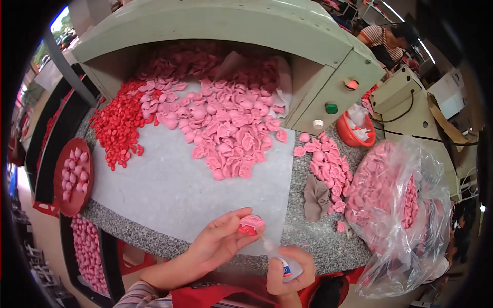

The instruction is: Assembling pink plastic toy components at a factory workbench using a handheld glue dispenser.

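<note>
Between the thumb and fingers of my left hand (218, 241) is a small pink and red molded piece (251, 225), held up over the near edge of the work surface. My right hand (292, 269) is wrapped round a small white squeeze bottle (291, 267). Its narrow nozzle tip points up and left and reaches the piece's edge; whether it touches cannot be made out. Beyond my hands, a big heap of pink molded pieces (226, 128) lies on white sheeting (154, 174). Left of it is a pile of small red pieces (115, 128).
A pale green metal housing (205, 23) arches over the heap. To the right are loose pink pieces (328, 164), a grey cloth (316, 197), a red basket (355, 128) and a clear plastic bag (395, 205). A red bowl (74, 177) stands left. Another person (387, 43) sits at the far right.
</note>
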Demonstrator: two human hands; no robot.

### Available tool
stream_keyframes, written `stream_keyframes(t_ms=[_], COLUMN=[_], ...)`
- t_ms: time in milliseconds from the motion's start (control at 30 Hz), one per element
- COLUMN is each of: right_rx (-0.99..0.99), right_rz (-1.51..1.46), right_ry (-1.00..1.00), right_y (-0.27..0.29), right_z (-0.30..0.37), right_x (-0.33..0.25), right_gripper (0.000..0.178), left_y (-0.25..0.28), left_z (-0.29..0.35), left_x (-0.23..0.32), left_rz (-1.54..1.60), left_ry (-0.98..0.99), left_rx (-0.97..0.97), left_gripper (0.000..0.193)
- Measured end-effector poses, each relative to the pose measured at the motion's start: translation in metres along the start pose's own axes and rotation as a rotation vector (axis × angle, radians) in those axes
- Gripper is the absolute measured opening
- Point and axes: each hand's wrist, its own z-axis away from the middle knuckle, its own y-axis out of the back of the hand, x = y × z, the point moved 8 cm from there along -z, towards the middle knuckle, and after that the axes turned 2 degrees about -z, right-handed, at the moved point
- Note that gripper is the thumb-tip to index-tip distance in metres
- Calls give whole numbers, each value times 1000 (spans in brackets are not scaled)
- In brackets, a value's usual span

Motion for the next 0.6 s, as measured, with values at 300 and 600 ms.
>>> stream_keyframes(t_ms=[300,600], right_rx=[-69,-91], right_rz=[32,88], right_ry=[119,137], right_y=[-14,-21], right_z=[0,-4], right_x=[-12,-15], right_gripper=[24,24], left_y=[6,9], left_z=[7,8], left_x=[-2,1], left_rz=[26,5], left_ry=[21,-1], left_rx=[-29,-40], left_gripper=[36,36])
